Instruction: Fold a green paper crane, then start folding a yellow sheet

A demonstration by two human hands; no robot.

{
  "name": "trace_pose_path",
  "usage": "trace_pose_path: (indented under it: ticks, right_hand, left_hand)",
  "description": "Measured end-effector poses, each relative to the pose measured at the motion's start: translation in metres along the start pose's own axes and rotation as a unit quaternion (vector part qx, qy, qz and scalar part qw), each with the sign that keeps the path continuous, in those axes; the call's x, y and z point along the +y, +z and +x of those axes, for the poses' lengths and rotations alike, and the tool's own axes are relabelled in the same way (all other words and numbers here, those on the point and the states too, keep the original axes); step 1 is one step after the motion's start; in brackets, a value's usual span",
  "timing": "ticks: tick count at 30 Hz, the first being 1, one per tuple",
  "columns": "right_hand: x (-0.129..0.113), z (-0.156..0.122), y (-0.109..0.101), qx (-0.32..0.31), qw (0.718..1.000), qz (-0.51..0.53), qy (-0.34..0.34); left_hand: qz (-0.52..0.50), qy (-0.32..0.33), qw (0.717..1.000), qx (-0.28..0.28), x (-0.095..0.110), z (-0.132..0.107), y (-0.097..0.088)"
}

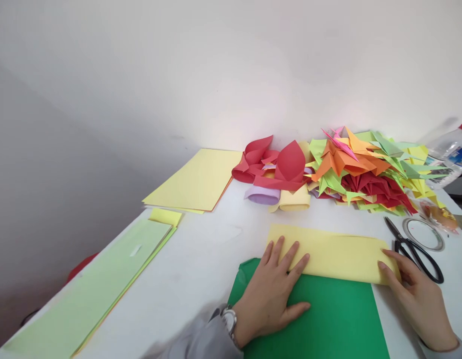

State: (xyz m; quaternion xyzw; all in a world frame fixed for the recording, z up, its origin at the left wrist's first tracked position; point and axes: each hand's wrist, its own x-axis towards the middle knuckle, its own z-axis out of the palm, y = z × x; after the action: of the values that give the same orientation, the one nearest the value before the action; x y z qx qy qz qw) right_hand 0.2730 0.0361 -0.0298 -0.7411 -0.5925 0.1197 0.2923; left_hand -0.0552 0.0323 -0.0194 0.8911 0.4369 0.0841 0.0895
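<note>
A long folded strip of yellow paper (335, 252) lies across the top of a green sheet (335, 314). My left hand (271, 294), with a watch at the wrist, rests flat with fingers spread; its fingertips press on the strip's left part and its palm is over the green sheet. At the strip's right end, my right hand (417, 291) pinches the paper between thumb and fingers. Just beyond that hand lie black-handled scissors (413, 249) and a roll of tape (423, 234).
Red paper shapes (290, 164) and a heap of folded colored paper (365, 169) sit by the wall. Yellow sheets (193, 179) are stacked left of them. Long green strips (103, 279) lie along the table's left edge. A plastic bottle (453, 147) is at far right.
</note>
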Motion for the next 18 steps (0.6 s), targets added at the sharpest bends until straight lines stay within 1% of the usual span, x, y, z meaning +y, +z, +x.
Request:
trace_pose_path:
  ticks: [7, 11, 15, 18]
  right_hand:
    - [0.0008, 0.0005, -0.0011, -0.003, 1.000, -0.021, 0.003]
    - [0.0006, 0.0007, -0.0016, 0.006, 1.000, -0.021, -0.003]
    - [-0.0006, 0.0011, -0.0021, -0.007, 1.000, -0.020, 0.003]
    - [-0.0010, 0.0011, -0.0017, -0.012, 1.000, -0.023, -0.001]
  left_hand:
    - [-0.006, -0.009, 0.999, -0.030, 0.0022, 0.0009, -0.0029]
    - [-0.010, -0.007, 1.000, -0.017, 0.0017, 0.0003, -0.0020]
    - [-0.011, -0.006, 1.000, -0.017, 0.0014, -0.0003, -0.0015]
    - [-0.008, -0.005, 1.000, -0.006, 0.0013, -0.0007, -0.0010]
